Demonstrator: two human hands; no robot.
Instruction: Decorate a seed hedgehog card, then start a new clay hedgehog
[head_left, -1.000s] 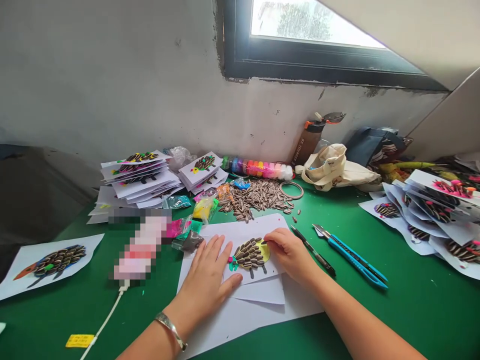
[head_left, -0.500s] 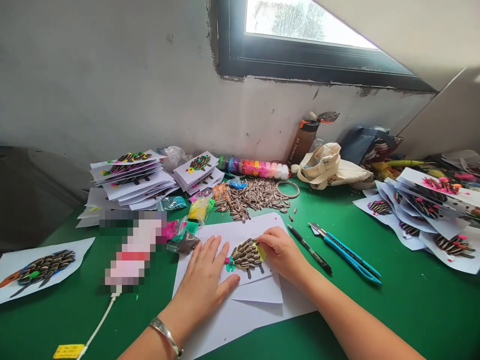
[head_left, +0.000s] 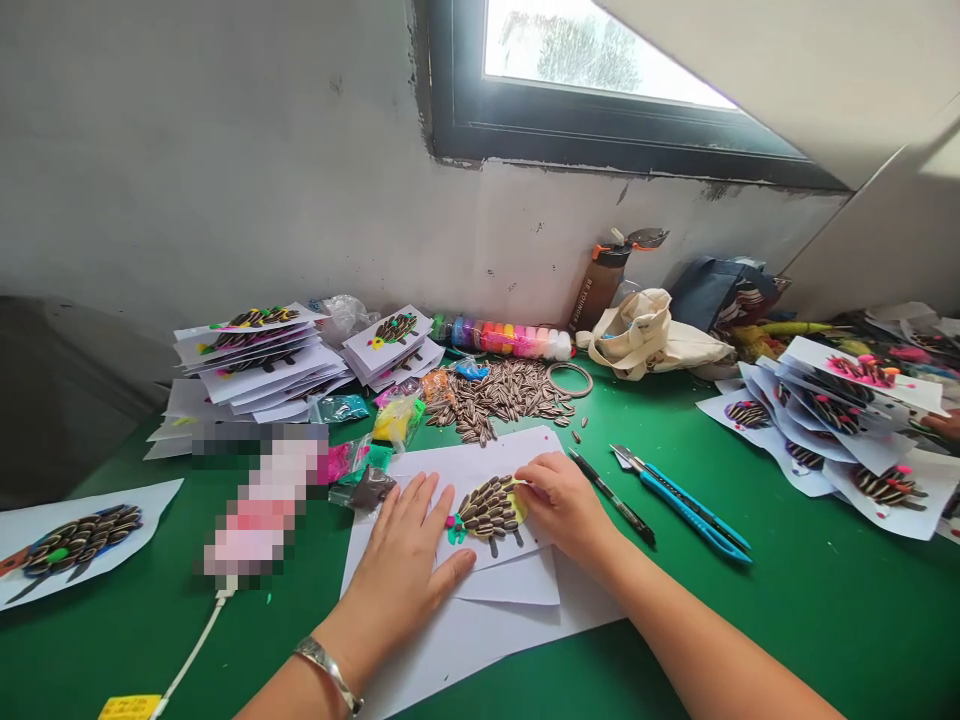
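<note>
A white card bears an animal figure [head_left: 491,508] of striped seeds over yellow clay, with a teal and pink head and dark feet. My left hand [head_left: 409,560] lies with spread fingers on the card's left side, holding nothing. At the figure's right edge, my right hand [head_left: 559,500] has thumb and forefinger pinched against the yellow clay; anything between the fingertips is hidden. Larger white sheets [head_left: 465,640] lie under the card. Loose seeds [head_left: 510,390] form a pile behind it.
Stacked seed cards [head_left: 262,370] stand at back left, more [head_left: 847,420] at right. Clay bags [head_left: 394,420] sit left of the seeds. A pen [head_left: 615,500] and blue cutter [head_left: 686,505] lie right of my right hand. Another person's hand [head_left: 946,425] shows at the right edge.
The whole view has shifted slightly, so the table things appear a little further left. Another person's hand now shows at the right edge. Both my hands keep nearly the same places on the card.
</note>
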